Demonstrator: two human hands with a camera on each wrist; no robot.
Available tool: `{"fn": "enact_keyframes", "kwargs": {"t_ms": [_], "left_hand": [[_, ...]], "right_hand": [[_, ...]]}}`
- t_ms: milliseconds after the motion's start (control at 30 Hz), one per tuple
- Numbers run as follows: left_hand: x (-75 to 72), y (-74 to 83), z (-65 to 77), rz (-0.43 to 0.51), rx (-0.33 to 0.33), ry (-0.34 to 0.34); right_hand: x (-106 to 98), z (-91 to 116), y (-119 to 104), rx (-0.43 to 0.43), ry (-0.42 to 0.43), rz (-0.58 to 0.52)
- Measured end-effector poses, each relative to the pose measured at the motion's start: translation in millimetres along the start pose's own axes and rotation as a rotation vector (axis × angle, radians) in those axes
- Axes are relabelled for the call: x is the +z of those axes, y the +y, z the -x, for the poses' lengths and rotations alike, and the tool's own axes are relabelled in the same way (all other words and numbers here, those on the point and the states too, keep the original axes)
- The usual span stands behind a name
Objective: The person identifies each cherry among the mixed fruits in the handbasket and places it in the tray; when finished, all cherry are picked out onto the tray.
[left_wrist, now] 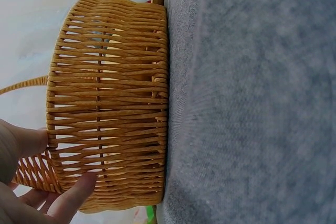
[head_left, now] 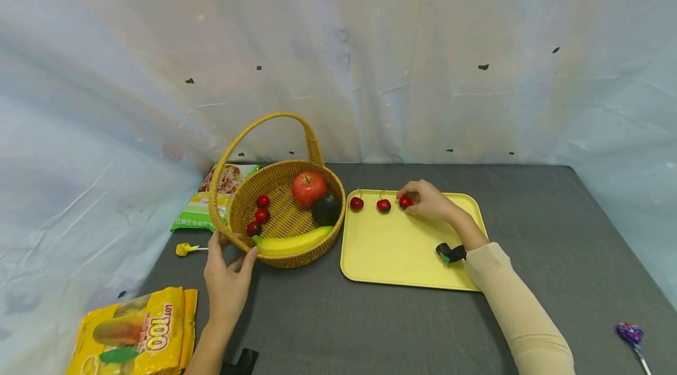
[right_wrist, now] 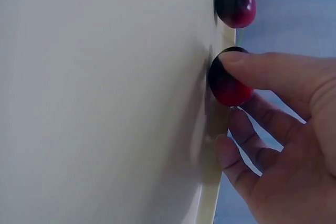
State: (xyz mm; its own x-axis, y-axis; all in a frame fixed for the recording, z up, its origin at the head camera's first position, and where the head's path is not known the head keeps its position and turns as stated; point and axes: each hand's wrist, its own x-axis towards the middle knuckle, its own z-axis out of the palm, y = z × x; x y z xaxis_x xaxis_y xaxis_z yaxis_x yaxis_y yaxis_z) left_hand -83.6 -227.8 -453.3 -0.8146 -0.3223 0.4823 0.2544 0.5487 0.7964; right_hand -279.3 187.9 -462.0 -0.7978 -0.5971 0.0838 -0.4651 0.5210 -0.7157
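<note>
In the head view, the bottom edge cuts the yellow snack packs point(head_left: 132, 334) at eight o'clock and the purple lollipop point(head_left: 630, 332) at four; the basket point(head_left: 317, 253) hides part of the green bag point(head_left: 195, 219) at its nine. The left wrist view crops the handle point(left_wrist: 23, 84) at nine o'clock and blurs the grey tabletop point(left_wrist: 262, 98) at three. In the right wrist view, the right hand point(right_wrist: 302, 156), cropped at four o'clock, covers part of a cherry point(right_wrist: 228, 85).

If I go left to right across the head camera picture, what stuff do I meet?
Yellow packet → green snack bag → wicker basket → yellow tray → purple lollipop.
</note>
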Motion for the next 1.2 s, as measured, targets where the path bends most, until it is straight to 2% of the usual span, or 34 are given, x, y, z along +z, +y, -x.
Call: {"fn": "enact_keyframes", "kwargs": {"t_ms": [333,500,633,800,900,1000,1100,1200], "left_hand": [[1.0,-0.4,-0.2,0.001,0.01,0.0],[1.5,-1.4,0.5,0.001,0.014,0.002],[1.1,-2.0,0.9,-0.008,0.009,0.006],[0.9,-2.0,0.5,-0.009,-0.002,0.009],[0.9,-1.2,0.1,0.002,0.002,0.008],[0.5,-1.2,-0.4,0.012,0.013,0.007],[-0.3,-1.7,-0.6,0.007,0.01,0.004],[-1.2,-2.3,-0.5,-0.009,-0.008,-0.003]], "right_hand": [[-2.8,-2.1,-1.0,-0.038,0.025,-0.013],[-5.8,-12.9,-13.3,-0.051,0.065,-0.04],[-3.3,-34.7,-41.4,-0.095,0.105,-0.073],[7.7,-78.5,-102.4,-0.23,0.108,-0.136],[21.1,-106.4,-140.3,-0.316,0.034,-0.167],[39.4,-132.1,-170.5,-0.366,-0.108,-0.193],[61.7,-153.1,-191.2,-0.37,-0.287,-0.213],[85.2,-167.4,-203.6,-0.33,-0.448,-0.226]]}}
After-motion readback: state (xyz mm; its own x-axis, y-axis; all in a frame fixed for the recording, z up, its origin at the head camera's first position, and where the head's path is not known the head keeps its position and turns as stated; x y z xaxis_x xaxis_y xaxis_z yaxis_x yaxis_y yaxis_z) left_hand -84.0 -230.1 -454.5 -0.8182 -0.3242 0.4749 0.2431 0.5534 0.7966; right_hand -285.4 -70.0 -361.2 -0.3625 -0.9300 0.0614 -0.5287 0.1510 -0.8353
